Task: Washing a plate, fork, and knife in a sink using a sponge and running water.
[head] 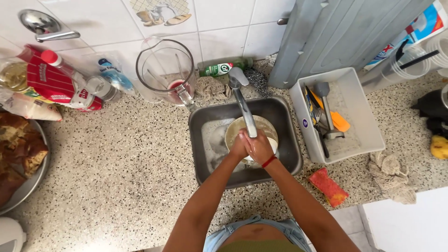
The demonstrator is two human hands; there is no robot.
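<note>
Both hands meet under the tap (243, 100) in the middle of the sink (200, 140), the left hand (239, 147) and right hand (259, 145) pressed together with fingers curled, right above the round bowl (263, 126) sitting below them

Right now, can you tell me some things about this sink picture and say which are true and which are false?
1. Both hands are together under the tap. True.
2. A bowl sits in the sink. True.
3. The sponge is in the sink. False: it lies on the counter, right of the sink.
4. The blender jug stands right of the sink. False: it stands behind it, to the left.
</note>
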